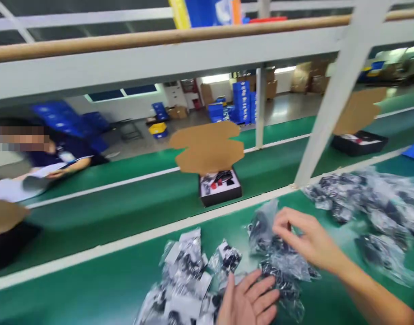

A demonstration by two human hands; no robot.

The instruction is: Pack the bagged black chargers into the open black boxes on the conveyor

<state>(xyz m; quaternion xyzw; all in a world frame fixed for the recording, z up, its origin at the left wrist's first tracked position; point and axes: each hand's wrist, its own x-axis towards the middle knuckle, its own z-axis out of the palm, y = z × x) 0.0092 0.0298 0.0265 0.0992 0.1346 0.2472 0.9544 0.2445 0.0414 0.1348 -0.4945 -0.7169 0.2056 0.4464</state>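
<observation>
My right hand (306, 237) has thumb and forefinger pinched at the upper edge of a clear plastic bag (263, 225) with dark contents. More bagged dark parts (288, 264) lie under and beside that hand. Palm up, my left hand (249, 301) is open with fingers spread and holds nothing. It lies at the right edge of a heap of small clear bags (185, 275) that contain black pieces and white paper. One small bag (229, 257) sits between the heap and the pinched bag. What exactly the bags contain is too blurred to tell.
A large pile of bagged parts (372, 203) covers the right of the green table (85, 293). Beyond a white ledge, the green belt (126, 198) carries open black boxes (220, 194) with brown lids. A white post (328, 108) rises at right; a person (71, 158) handles papers across the belt.
</observation>
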